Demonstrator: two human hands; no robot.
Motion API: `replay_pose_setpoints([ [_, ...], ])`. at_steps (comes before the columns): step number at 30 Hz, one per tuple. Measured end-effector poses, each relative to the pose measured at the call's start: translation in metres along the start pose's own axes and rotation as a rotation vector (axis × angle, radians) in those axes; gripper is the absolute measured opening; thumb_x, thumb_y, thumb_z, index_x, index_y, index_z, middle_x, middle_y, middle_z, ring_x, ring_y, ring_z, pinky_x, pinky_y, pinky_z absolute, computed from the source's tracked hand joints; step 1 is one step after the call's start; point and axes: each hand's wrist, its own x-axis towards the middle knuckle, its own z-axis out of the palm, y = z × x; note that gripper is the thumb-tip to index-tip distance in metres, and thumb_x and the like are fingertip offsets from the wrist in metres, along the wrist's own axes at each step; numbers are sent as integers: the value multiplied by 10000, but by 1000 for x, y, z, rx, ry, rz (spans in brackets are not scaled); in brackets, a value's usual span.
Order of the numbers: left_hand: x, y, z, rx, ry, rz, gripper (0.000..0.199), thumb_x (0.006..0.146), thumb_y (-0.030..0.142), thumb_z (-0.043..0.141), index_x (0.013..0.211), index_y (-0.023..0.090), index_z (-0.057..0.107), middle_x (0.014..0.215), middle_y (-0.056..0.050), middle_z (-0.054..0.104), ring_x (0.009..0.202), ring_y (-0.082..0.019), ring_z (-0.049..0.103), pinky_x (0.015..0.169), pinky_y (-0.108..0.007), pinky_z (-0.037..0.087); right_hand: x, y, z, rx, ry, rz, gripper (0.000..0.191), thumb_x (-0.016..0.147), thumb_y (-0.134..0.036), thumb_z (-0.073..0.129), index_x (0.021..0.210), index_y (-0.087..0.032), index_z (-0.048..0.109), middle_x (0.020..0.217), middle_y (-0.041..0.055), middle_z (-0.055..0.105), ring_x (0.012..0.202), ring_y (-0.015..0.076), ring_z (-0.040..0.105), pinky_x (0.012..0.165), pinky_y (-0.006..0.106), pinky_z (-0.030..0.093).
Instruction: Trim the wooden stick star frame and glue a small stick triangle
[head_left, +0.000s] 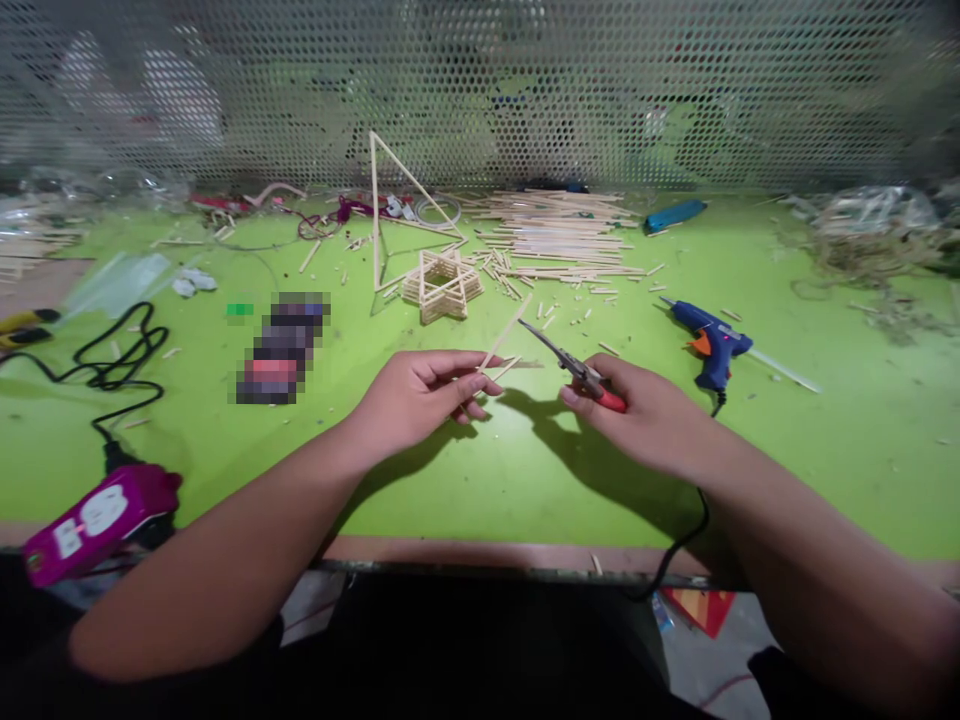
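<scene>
Between the thumb and fingers of my left hand (427, 395) is a thin wooden stick (506, 332), slanting up to the right. A short stick piece (508, 368) also pokes out at these fingertips. My right hand (637, 410) is closed around red-handled scissors (566, 362), their dark blades pointing up and left toward the stick but apart from it. Just beyond my hands sits a star-shaped frame of stacked sticks (442, 287). Behind it a large stick triangle (375, 210) stands up. Shadows of both hands fall on the green tabletop (480, 480).
A pile of sticks (559, 235) lies at the back, with cut bits around it. At right is a blue glue gun (712, 340) with its cord. A blurred dark object (281, 350), a black cable (120, 375) and a magenta device (105, 520) lie left. Perforated metal (480, 90) closes the back.
</scene>
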Motion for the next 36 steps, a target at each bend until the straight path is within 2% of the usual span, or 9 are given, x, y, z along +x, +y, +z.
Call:
replay_pose_setpoints([
  [14, -1, -5, -2, 53, -26, 8, 422, 901, 410, 913, 1277, 222, 872, 1042, -109, 890, 682, -140, 784, 647, -258, 697, 1, 1, 2, -25, 23, -25, 427, 994, -677, 582, 882, -266, 577, 750, 11, 664, 670, 204, 592, 625, 334, 402],
  [19, 0, -3, -2, 99, -15, 38, 370, 906, 396, 905, 1233, 224, 888, 1047, -102, 891, 662, -128, 772, 623, -233, 678, 0, 3, 2, -66, 86, -20, 483, 989, -699, 577, 785, -262, 553, 704, 15, 651, 629, 194, 548, 600, 341, 363],
  [22, 0, -3, -2, 106, -10, 40, 362, 900, 392, 908, 1219, 223, 892, 1046, -101, 892, 659, -126, 769, 615, -227, 670, 0, 3, 3, -93, 103, 10, 458, 984, -656, 586, 751, -264, 545, 667, 7, 631, 608, 191, 532, 583, 345, 346],
  [36, 0, -6, 3, 49, 13, -117, 440, 842, 433, 956, 1219, 216, 892, 1082, -128, 887, 696, -149, 780, 674, -299, 689, 4, -1, 2, -190, 86, 60, 444, 970, -570, 632, 663, -267, 525, 615, 33, 623, 567, 210, 506, 553, 364, 329],
])
